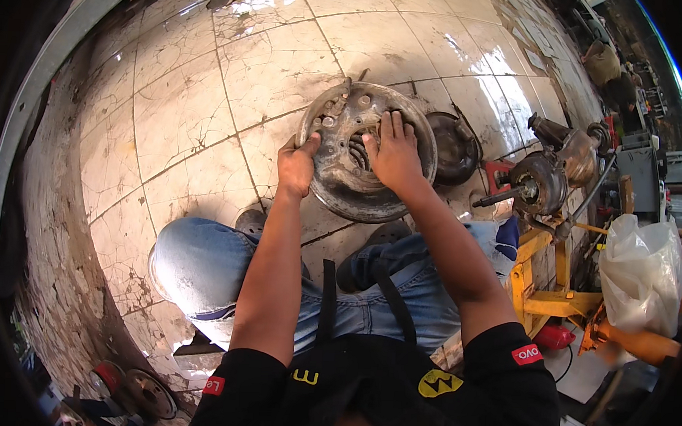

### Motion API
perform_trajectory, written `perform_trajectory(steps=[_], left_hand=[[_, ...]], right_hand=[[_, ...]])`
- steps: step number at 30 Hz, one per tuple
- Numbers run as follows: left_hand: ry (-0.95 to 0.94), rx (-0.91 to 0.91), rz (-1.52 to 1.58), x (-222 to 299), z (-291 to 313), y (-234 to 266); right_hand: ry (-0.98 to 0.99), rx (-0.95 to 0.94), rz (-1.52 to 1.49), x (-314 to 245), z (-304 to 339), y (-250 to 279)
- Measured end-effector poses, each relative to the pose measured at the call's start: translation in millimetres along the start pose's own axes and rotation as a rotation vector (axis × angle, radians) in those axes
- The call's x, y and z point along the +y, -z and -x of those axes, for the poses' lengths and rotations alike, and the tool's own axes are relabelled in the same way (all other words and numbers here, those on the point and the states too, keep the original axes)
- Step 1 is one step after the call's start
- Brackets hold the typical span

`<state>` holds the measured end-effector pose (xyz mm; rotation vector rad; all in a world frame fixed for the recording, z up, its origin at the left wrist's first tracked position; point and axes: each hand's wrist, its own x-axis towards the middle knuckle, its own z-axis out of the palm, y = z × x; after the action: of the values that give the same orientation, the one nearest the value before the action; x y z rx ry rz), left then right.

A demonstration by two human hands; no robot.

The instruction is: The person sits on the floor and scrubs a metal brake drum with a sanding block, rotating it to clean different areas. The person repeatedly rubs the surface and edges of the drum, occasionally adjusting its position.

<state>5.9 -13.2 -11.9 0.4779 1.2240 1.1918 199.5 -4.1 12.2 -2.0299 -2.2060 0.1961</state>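
Grey metal drum [334, 158] lies on the floor [185, 115], unattached to any axle; my left hand [296, 165] holds its rim, my right hand [394, 154] rests spread across it; what's left I can't tell.

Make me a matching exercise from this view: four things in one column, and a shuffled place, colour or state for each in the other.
1. left hand
2. right hand
3. plastic bag
4. metal stand

A. whitish, translucent
B. spread on the right part of the dished metal disc
C. yellow
D. at the disc's left rim

Pairs: 1-D, 2-B, 3-A, 4-C
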Motion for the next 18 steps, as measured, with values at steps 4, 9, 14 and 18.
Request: perform_trajectory(steps=[4,9,14,18], left_hand=[[-0.012,0.006,-0.09,6,3,-3],[-0.018,0.011,-0.096,5,0,2],[0.062,-0.012,-0.056,7,-7,-1],[0.003,-0.055,-0.029,0,-7,-3]], right_hand=[[0.146,0.051,-0.069,29,15,-10],[-0.165,-0.19,-0.409,18,8,87],[0.121,0.092,-0.293,56,17,105],[0.353,-0.035,0.064,91,49,41]])
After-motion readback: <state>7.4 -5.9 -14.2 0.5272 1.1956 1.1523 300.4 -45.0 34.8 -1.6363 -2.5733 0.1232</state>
